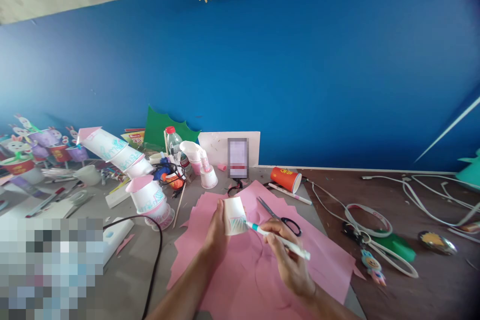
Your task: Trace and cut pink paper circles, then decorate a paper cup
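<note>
My left hand [216, 227] grips a white paper cup [234, 209] by its left side, above the pink paper. Teal strokes cover the lower part of the cup. A white marker with a teal tip [282, 243] is held in my right hand [290, 260], its tip at the cup's right edge. Beneath both hands spreads a large sheet of pink paper [232, 280] with jagged edges. Scissors with dark handles [279, 216] lie on that sheet, just beyond my right hand.
White cups with teal and pink drawing [146, 194] stand stacked at the left. A red cup [284, 179] lies on its side behind the scissors, near another marker [290, 194]. White cables [412, 190] and a keychain figure [372, 265] lie at right. A black cable [159, 260] curves at left.
</note>
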The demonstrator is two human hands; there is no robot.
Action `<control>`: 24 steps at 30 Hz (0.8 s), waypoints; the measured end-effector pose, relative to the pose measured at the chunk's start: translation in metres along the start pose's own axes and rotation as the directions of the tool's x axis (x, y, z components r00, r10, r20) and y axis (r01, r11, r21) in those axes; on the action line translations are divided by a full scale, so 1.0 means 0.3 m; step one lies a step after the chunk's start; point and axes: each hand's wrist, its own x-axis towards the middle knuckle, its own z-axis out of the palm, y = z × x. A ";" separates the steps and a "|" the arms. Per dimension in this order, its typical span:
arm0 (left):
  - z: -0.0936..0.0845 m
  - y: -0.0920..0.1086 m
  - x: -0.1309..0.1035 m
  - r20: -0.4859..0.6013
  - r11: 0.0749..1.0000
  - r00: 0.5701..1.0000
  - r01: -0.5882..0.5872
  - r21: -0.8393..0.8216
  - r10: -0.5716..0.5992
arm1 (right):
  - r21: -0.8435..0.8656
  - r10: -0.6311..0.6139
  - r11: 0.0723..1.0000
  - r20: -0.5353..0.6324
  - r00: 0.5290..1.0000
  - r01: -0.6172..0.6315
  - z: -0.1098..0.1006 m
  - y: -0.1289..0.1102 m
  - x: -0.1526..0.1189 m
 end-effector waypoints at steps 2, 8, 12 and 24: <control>0.002 -0.001 0.000 0.012 1.000 1.000 -0.016 0.015 0.016 | 0.013 -0.015 1.000 0.046 0.999 0.014 0.004 -0.002 0.000; 0.017 0.009 -0.014 0.000 0.999 1.000 -0.003 0.038 0.003 | -0.015 -0.050 0.999 0.104 0.993 0.052 0.008 -0.003 0.000; 0.017 0.012 -0.013 -0.015 1.000 1.000 0.025 -0.006 -0.025 | -0.043 -0.063 0.997 0.073 0.995 0.067 0.000 -0.001 0.004; 0.008 -0.002 -0.004 -0.043 1.000 0.999 -0.012 0.027 0.013 | 0.000 -0.053 0.999 0.123 0.991 0.054 -0.002 0.003 0.002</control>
